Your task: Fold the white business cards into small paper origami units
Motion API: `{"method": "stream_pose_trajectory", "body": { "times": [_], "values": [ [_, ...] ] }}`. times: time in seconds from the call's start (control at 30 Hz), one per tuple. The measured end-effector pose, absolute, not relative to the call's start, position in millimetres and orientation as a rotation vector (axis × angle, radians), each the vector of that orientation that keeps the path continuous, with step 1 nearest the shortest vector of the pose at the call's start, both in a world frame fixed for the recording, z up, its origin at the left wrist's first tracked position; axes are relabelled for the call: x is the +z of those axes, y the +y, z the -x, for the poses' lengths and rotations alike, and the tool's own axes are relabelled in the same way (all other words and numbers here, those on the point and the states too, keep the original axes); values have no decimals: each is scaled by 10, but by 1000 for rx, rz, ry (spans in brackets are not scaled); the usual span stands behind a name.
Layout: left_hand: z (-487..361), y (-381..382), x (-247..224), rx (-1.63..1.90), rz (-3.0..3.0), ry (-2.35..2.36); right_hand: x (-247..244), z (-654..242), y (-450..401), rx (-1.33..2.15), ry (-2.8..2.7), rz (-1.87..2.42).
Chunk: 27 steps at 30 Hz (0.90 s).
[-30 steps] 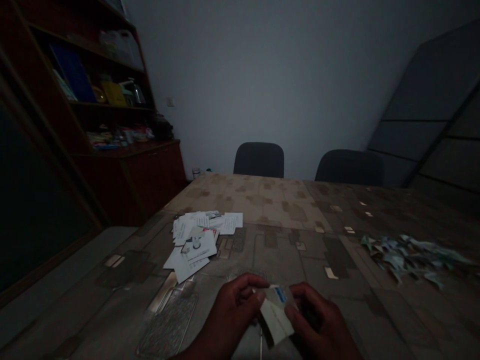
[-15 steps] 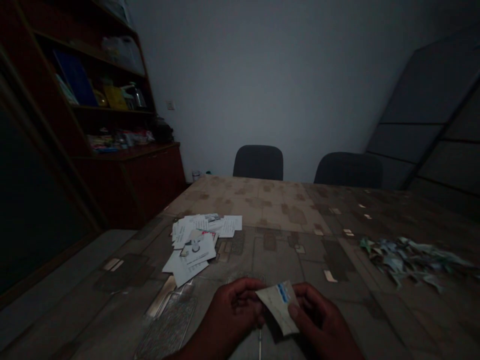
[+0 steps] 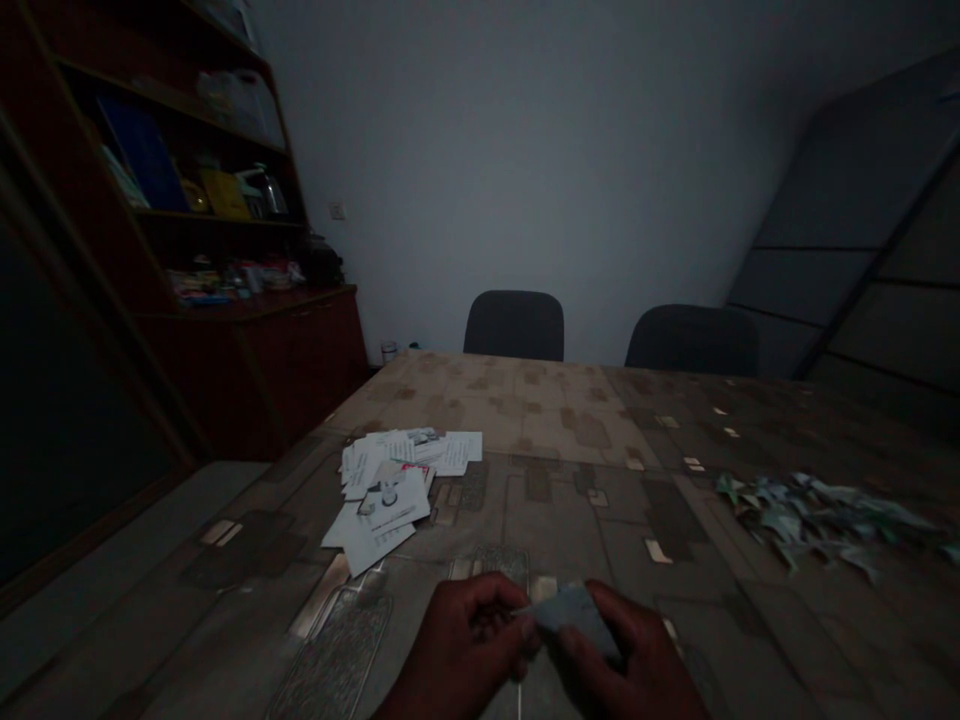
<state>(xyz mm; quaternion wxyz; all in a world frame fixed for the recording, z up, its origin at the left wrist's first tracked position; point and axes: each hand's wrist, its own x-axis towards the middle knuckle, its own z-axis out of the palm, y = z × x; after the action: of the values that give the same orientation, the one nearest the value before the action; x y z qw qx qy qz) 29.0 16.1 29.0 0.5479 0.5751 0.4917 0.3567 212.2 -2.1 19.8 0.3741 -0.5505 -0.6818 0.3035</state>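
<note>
Between my hands is a small piece of folded paper (image 3: 576,612), pale grey in the dim light, held just above the table. My right hand (image 3: 637,650) is closed on its right side, thumb on the near face and fingers behind. My left hand (image 3: 472,635) pinches the pointed left corner between thumb and forefinger, its other fingers curled. To the left lies a loose pile of white printed paper pieces (image 3: 386,500), some with pictures. At the right is a heap of folded, pointed paper shapes (image 3: 825,520); their exact form is hard to make out.
A patterned cloth covers the table (image 3: 540,430). Behind it stand two dark chairs, one near the middle (image 3: 514,325) and one to the right (image 3: 694,340). A reddish-brown cabinet (image 3: 300,345) with filled shelves is at the left. The room is dim.
The paper has been turned so its blue-marked face no longer shows, and it looks narrower. My left thumb and forefinger have closed on its left corner.
</note>
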Motion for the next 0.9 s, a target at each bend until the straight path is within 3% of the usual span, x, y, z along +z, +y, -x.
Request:
{"method": "stream_pose_trajectory", "body": {
  "times": [0.4,0.9],
  "values": [
    [-355,149,270,740,-1592,1282,161,-2117,-5,456,-1969,1387],
    [-266,287,362,930,-1365,1389,255,-2394,128,828,-1638,1373]
  ]
}}
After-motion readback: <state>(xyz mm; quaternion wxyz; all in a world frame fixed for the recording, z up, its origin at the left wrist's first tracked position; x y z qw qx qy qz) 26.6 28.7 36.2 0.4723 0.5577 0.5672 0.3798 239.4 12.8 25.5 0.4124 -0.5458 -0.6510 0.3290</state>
